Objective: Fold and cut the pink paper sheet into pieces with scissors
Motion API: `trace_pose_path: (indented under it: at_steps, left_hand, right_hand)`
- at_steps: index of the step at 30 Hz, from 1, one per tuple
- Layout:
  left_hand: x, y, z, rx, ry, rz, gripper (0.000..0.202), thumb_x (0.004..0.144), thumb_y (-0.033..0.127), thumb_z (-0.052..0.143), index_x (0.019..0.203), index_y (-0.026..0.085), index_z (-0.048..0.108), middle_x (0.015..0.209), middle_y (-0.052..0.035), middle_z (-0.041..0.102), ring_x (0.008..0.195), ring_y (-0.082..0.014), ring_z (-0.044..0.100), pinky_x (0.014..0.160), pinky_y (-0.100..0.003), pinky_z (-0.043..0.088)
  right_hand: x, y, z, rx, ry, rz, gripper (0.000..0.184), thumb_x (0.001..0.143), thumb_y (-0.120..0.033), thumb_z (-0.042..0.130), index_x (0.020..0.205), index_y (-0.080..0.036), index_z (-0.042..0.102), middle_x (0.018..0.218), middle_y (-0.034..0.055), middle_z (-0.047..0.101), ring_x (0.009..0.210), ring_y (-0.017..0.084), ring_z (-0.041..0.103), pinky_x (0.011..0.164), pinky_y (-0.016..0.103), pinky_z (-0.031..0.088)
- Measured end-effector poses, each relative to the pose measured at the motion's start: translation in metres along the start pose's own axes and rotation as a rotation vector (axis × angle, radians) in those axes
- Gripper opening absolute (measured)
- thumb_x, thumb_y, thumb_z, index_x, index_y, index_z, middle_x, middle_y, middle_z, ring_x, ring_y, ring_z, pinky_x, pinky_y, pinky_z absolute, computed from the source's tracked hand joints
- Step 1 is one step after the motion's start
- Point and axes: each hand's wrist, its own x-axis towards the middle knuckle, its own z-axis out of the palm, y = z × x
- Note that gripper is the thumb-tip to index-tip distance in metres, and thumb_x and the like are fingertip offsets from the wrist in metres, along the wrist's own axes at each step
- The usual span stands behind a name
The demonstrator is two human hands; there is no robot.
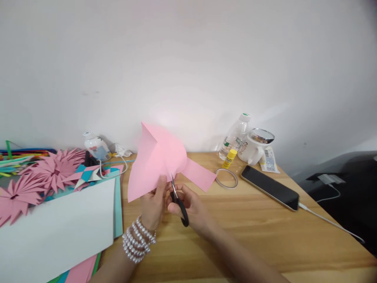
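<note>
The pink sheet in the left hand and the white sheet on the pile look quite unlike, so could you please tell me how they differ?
The pink sheet is held up in the left hand, while the white sheet lies on the pile. The pink sheet curls and bends; the white sheet looks mostly flat. Scissors are at the pink sheet's edge, but none touch the white sheet. Both are plain.

Bright, diffuse light washes the wall (176, 70), strongest just behind the pink paper (165, 153). Soft shadows fall on the counter (265, 228). Small label print blurs.
</note>
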Motion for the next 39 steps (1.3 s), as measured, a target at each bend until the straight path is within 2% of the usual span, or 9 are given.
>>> trace_pose_path:
  at_steps: [6, 15, 20, 24, 29, 36, 39]
  left_hand:
    - [0.0034, -0.0073, -0.0097, 0.267, 0.059, 0.115, 0.032, 0.068, 0.048, 0.067, 0.073, 0.016, 0.070, 0.074, -0.0067, 0.073, 0.073, -0.0221, 0.067, 0.070, -0.033, 0.054]
    - [-0.0007, -0.0058, -0.0088, 0.332, 0.021, 0.196, 0.035, 0.072, 0.048, 0.062, 0.071, 0.014, 0.069, 0.071, -0.0060, 0.071, 0.069, -0.0199, 0.066, 0.069, -0.031, 0.054]
    - [0.0005, -0.0081, -0.0098, 0.272, 0.001, 0.199, 0.033, 0.073, 0.045, 0.063, 0.078, 0.014, 0.070, 0.079, -0.0081, 0.072, 0.077, -0.0219, 0.067, 0.077, -0.034, 0.053]
    - [0.0004, -0.0080, -0.0094, 0.190, -0.022, 0.149, 0.034, 0.073, 0.045, 0.064, 0.080, 0.012, 0.069, 0.080, -0.0093, 0.072, 0.078, -0.0227, 0.067, 0.077, -0.035, 0.053]
    - [0.0020, -0.0071, -0.0106, 0.226, 0.018, 0.134, 0.035, 0.069, 0.046, 0.067, 0.082, 0.014, 0.069, 0.084, -0.0098, 0.073, 0.081, -0.0248, 0.067, 0.081, -0.038, 0.052]
    - [0.0056, -0.0094, -0.0092, 0.166, -0.029, 0.095, 0.034, 0.072, 0.046, 0.064, 0.082, 0.013, 0.069, 0.081, -0.0102, 0.073, 0.085, -0.0252, 0.068, 0.086, -0.041, 0.050]
    - [0.0047, -0.0087, -0.0080, 0.169, -0.007, 0.117, 0.032, 0.072, 0.044, 0.065, 0.081, 0.014, 0.069, 0.081, -0.0096, 0.073, 0.084, -0.0252, 0.068, 0.086, -0.041, 0.050]
  right_hand:
    - [-0.0006, 0.0011, -0.0009, 0.005, -0.019, 0.005, 0.050, 0.054, -0.032, 0.083, 0.088, -0.021, 0.047, 0.072, -0.0036, 0.055, 0.066, 0.011, 0.048, 0.062, 0.024, 0.036]
    - [-0.0004, 0.0014, -0.0004, -0.004, -0.015, 0.010, 0.052, 0.052, -0.032, 0.084, 0.086, -0.020, 0.047, 0.072, -0.0038, 0.053, 0.064, 0.010, 0.045, 0.061, 0.023, 0.034]
    - [-0.0001, -0.0019, 0.0008, -0.021, -0.002, 0.013, 0.052, 0.052, -0.034, 0.084, 0.085, -0.020, 0.047, 0.070, -0.0043, 0.053, 0.063, 0.010, 0.044, 0.059, 0.023, 0.033]
    - [-0.0008, -0.0033, 0.0005, -0.023, -0.004, 0.015, 0.051, 0.052, -0.037, 0.083, 0.085, -0.021, 0.047, 0.068, -0.0043, 0.052, 0.061, 0.011, 0.043, 0.057, 0.023, 0.032]
    - [-0.0003, 0.0008, -0.0030, -0.039, 0.016, 0.028, 0.049, 0.056, -0.037, 0.081, 0.088, -0.021, 0.049, 0.072, -0.0032, 0.052, 0.063, 0.011, 0.043, 0.057, 0.023, 0.031]
    - [-0.0003, 0.0027, -0.0027, -0.061, 0.025, 0.040, 0.047, 0.057, -0.037, 0.080, 0.088, -0.021, 0.049, 0.071, -0.0033, 0.053, 0.063, 0.011, 0.043, 0.059, 0.024, 0.032]
    - [-0.0009, 0.0026, -0.0025, -0.074, 0.019, 0.050, 0.048, 0.055, -0.038, 0.080, 0.087, -0.021, 0.049, 0.070, -0.0036, 0.052, 0.063, 0.011, 0.043, 0.059, 0.024, 0.031]
